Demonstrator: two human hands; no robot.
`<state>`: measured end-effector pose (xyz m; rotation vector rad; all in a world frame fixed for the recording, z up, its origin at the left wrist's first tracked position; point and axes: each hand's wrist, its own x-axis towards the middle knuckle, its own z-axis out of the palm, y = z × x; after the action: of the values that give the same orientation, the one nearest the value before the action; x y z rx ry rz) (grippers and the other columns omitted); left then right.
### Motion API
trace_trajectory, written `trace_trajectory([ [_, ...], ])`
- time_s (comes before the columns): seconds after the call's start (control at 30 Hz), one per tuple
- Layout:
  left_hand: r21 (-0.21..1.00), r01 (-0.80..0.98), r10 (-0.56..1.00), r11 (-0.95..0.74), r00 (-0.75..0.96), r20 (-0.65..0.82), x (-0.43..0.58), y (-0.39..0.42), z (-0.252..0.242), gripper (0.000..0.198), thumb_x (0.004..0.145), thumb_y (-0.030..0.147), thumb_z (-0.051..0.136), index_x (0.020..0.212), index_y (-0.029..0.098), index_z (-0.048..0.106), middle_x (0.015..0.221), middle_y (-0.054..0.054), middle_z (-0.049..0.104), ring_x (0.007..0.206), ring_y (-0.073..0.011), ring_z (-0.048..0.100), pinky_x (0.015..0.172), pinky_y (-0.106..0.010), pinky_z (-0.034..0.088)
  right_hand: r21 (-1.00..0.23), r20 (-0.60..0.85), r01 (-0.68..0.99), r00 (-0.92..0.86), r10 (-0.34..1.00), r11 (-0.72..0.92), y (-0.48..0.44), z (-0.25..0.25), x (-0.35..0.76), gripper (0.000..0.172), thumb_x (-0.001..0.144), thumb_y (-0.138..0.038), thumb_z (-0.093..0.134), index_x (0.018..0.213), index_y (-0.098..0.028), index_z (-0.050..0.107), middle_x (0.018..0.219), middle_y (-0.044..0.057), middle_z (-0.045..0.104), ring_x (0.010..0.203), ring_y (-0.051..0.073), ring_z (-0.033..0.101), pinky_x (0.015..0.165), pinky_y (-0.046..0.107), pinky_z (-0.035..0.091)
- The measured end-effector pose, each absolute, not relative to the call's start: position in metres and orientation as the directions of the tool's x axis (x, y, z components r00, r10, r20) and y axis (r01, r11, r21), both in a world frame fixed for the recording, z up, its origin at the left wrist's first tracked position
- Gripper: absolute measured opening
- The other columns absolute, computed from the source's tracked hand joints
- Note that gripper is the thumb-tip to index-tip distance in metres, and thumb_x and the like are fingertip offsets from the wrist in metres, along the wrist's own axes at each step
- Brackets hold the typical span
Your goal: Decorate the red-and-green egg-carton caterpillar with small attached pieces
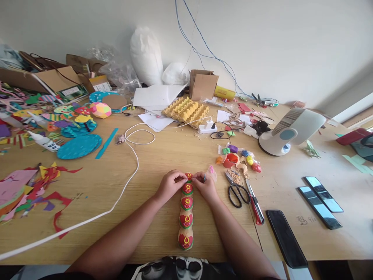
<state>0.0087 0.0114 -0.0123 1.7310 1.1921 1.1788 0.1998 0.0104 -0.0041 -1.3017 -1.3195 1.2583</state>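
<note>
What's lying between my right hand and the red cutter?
In the head view, the black-handled scissors lie between your right hand and the red cutter.

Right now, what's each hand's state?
Left hand: at the far end of the decorated strip; grip can't be told.
Right hand: at the same end, opposite side; grip can't be told.

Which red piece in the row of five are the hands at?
The far-end red piece, farthest from the person's body. Left hand and right hand have fingertips at its sides; the other four have none.
</note>
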Motion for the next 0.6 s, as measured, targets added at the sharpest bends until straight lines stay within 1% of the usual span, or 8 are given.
trace_trajectory([
  [0.17, 0.918, 0.273, 0.956, -0.288, 0.13, 0.262, 0.0061, 0.0103, -0.0142, 0.006, 0.085, 0.023, 0.07, 0.09, 0.021, 0.069, 0.092, -0.004, 0.071, 0.087, -0.018, 0.067, 0.081, -0.031, 0.053, -0.99, -0.071, 0.129, -0.084, 0.994, -0.06, 0.0106, -0.0039, 0.2009, 0.024, 0.075, -0.043, 0.074, 0.08, -0.021, 0.067, 0.071, 0.001, 0.066, 0.062, 0.015, 0.053, 0.06, 0.03, 0.043],
  [0.23, 0.906, 0.304, 0.956, -0.293, 0.11, 0.272, 0.0044, 0.0107, -0.0152, 0.012, 0.085, 0.024, 0.071, 0.097, 0.022, 0.069, 0.098, -0.005, 0.071, 0.092, -0.0192, 0.067, 0.082, -0.032, 0.054, -0.989, -0.067, 0.141, -0.088, 0.994, -0.054, 0.0101, -0.0049, 0.2004, 0.023, 0.075, -0.042, 0.074, 0.08, -0.021, 0.067, 0.07, 0.001, 0.064, 0.06, 0.014, 0.051, 0.059, 0.029, 0.041],
  [0.3, 0.874, 0.355, 0.944, -0.331, 0.12, 0.308, 0.0027, 0.0118, -0.0157, 0.021, 0.085, 0.025, 0.073, 0.105, 0.023, 0.07, 0.107, -0.006, 0.071, 0.103, -0.0217, 0.065, 0.085, -0.034, 0.053, -0.984, -0.05, 0.173, -0.091, 0.995, -0.033, 0.0093, -0.006, 0.1998, 0.021, 0.076, -0.04, 0.073, 0.081, -0.02, 0.067, 0.068, 0.0, 0.062, 0.059, 0.014, 0.048, 0.057, 0.029, 0.039],
  [0.4, 0.826, 0.392, 0.914, -0.405, 0.174, 0.366, 0.0014, 0.0137, -0.0156, 0.027, 0.086, 0.024, 0.073, 0.113, 0.027, 0.072, 0.118, -0.006, 0.071, 0.115, -0.0239, 0.062, 0.096, -0.038, 0.051, -0.971, 0.001, 0.239, -0.086, 0.996, 0.022, 0.0085, -0.0072, 0.1995, 0.018, 0.078, -0.038, 0.07, 0.081, -0.021, 0.069, 0.068, 0.0, 0.061, 0.059, 0.014, 0.047, 0.056, 0.029, 0.037],
  [0.47, 0.812, 0.392, 0.901, -0.433, 0.201, 0.384, 0.0012, 0.0145, -0.0152, 0.027, 0.087, 0.022, 0.072, 0.114, 0.029, 0.073, 0.119, -0.005, 0.071, 0.117, -0.0236, 0.062, 0.103, -0.041, 0.049, -0.964, 0.021, 0.262, -0.079, 0.997, 0.041, 0.0083, -0.0073, 0.2001, 0.017, 0.078, -0.037, 0.069, 0.082, -0.02, 0.069, 0.068, 0.0, 0.061, 0.059, 0.014, 0.047, 0.056, 0.029, 0.037],
  [0.5, 0.814, 0.386, 0.901, -0.434, 0.199, 0.386, 0.0012, 0.0146, -0.0149, 0.027, 0.087, 0.021, 0.071, 0.113, 0.029, 0.073, 0.118, -0.005, 0.071, 0.117, -0.0235, 0.062, 0.103, -0.041, 0.048, -0.963, 0.022, 0.267, -0.076, 0.997, 0.041, 0.0082, -0.0071, 0.2004, 0.017, 0.079, -0.037, 0.069, 0.082, -0.02, 0.069, 0.068, 0.0, 0.061, 0.059, 0.014, 0.047, 0.056, 0.028, 0.037],
  [0.53, 0.822, 0.378, 0.905, -0.426, 0.192, 0.381, 0.0012, 0.0145, -0.0145, 0.026, 0.088, 0.021, 0.07, 0.112, 0.028, 0.073, 0.117, -0.005, 0.071, 0.116, -0.0234, 0.062, 0.102, -0.041, 0.049, -0.962, 0.019, 0.27, -0.074, 0.997, 0.038, 0.0081, -0.0066, 0.2007, 0.017, 0.079, -0.037, 0.07, 0.082, -0.02, 0.069, 0.068, 0.0, 0.061, 0.059, 0.014, 0.047, 0.056, 0.028, 0.037],
  [0.6, 0.839, 0.369, 0.917, -0.4, 0.165, 0.364, 0.0012, 0.0138, -0.0134, 0.02, 0.089, 0.022, 0.068, 0.108, 0.026, 0.073, 0.113, -0.006, 0.071, 0.111, -0.0229, 0.063, 0.094, -0.037, 0.052, -0.964, 0.007, 0.266, -0.076, 0.997, 0.027, 0.0079, -0.0052, 0.2012, 0.019, 0.079, -0.038, 0.07, 0.082, -0.02, 0.069, 0.066, 0.0, 0.06, 0.058, 0.013, 0.046, 0.055, 0.028, 0.037],
])
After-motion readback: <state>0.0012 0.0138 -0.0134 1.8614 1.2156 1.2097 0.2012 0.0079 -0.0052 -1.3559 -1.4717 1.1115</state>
